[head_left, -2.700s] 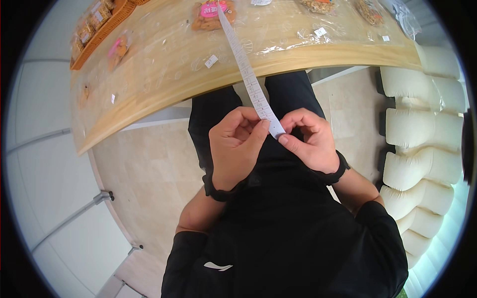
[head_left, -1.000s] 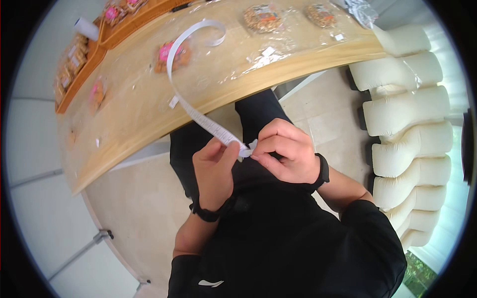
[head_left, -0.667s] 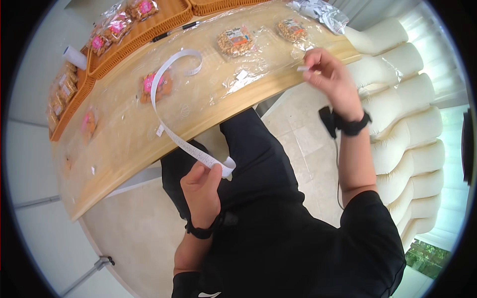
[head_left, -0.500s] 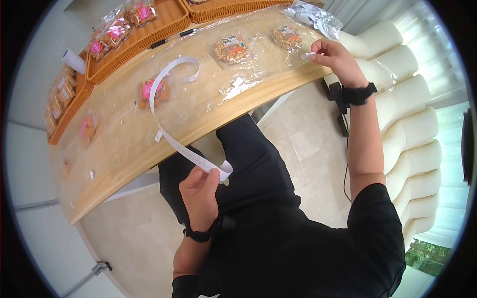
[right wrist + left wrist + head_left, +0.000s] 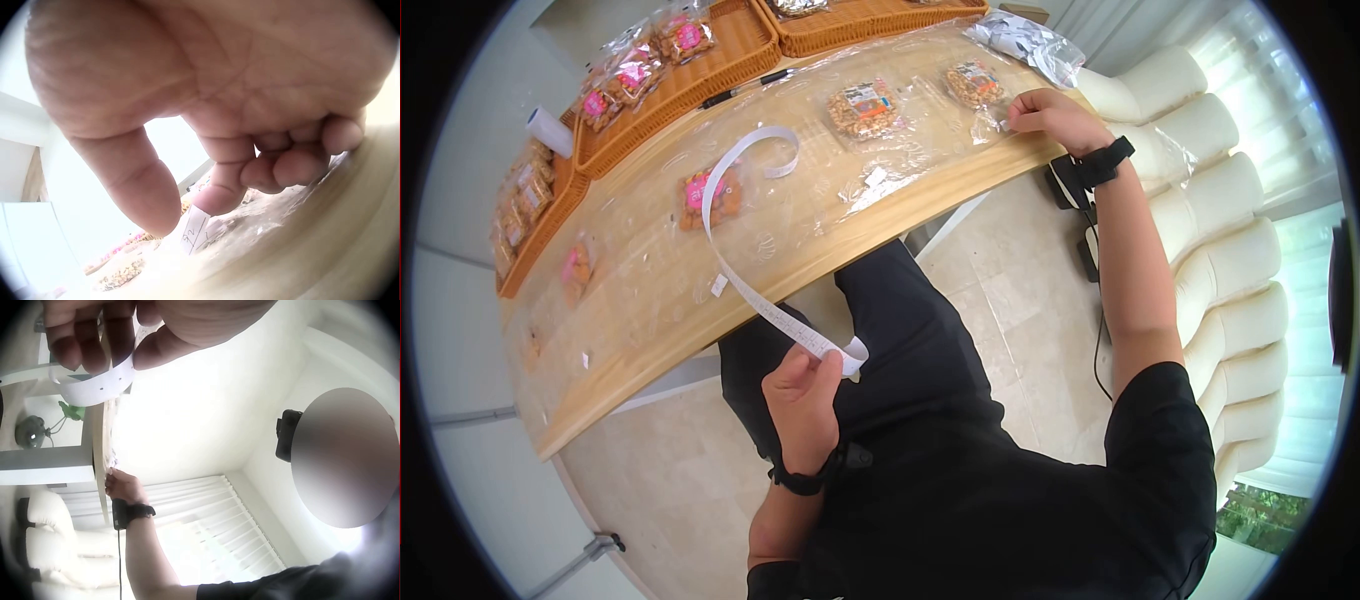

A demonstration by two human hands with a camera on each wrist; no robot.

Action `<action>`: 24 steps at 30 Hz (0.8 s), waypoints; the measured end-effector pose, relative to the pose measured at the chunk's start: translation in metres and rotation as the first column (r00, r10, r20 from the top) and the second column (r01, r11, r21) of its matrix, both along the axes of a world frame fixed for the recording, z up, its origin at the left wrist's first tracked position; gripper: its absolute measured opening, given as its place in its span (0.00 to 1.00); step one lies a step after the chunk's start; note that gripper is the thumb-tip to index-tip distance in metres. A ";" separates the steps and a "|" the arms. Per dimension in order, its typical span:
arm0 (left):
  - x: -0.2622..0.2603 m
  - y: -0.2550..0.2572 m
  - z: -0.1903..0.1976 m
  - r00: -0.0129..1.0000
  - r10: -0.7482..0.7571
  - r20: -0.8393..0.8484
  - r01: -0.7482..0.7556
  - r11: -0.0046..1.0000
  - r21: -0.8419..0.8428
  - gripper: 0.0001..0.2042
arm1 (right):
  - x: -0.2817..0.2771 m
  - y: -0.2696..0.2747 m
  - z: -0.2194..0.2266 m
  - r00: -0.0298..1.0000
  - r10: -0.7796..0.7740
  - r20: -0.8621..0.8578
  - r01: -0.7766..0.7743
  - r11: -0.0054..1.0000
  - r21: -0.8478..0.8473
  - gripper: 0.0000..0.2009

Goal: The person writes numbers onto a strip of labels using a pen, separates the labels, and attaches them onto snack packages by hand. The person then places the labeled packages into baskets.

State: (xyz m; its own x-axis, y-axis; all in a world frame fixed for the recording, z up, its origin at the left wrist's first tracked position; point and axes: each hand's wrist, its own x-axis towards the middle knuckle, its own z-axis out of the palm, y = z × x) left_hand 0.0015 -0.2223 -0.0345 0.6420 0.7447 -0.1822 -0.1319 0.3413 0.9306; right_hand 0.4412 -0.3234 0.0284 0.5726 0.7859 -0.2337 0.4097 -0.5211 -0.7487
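In the head view my left hand (image 5: 802, 410) pinches a white measuring tape (image 5: 745, 290) near its end, which curls beyond the fingers. From there the tape runs up over the table edge and lies in a loop beside a pink-labelled snack packet (image 5: 712, 195). My right hand (image 5: 1062, 120) reaches to the table edge beside a nut snack packet (image 5: 975, 85). The right wrist view shows a small paper slip marked 92 (image 5: 195, 231) at the index fingertip, close to the thumb. In the left wrist view the tape (image 5: 97, 390) hangs in a curve under the fingers.
Wicker trays (image 5: 745, 62) with bagged snacks stand along the table's back. Nearby are a black pen (image 5: 745, 88), a white roll (image 5: 550, 132) and a silvery plastic bag (image 5: 1030, 45). Clear film (image 5: 800, 215) covers the table (image 5: 660, 355); a cream padded seat (image 5: 1220, 200) is at right.
My right hand has left the tape and my left hand, moved to the table's right part, and lowered there with the slip. My left hand still pinches the tape, now slack and looped.
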 end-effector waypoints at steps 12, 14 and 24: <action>0.003 0.001 -0.002 0.999 -0.011 0.038 0.011 1.000 0.003 0.06 | 0.003 0.004 -0.007 1.000 -0.011 0.027 0.012 0.999 -0.033 0.06; 0.002 0.002 -0.003 1.000 -0.007 0.023 0.007 1.000 0.003 0.06 | 0.003 0.003 -0.008 0.998 -0.052 0.027 0.052 0.999 0.007 0.06; 0.003 0.002 -0.002 0.999 -0.008 0.047 0.008 1.000 -0.001 0.06 | 0.003 0.003 -0.013 0.996 -0.072 0.054 0.071 0.997 0.015 0.07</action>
State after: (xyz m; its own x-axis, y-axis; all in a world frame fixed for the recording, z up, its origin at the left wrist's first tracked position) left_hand 0.0048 -0.2201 -0.0369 0.6556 0.7397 -0.1520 -0.1733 0.3433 0.9231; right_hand 0.4443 -0.3203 0.0151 0.6389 0.7452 -0.1907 0.4124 -0.5412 -0.7328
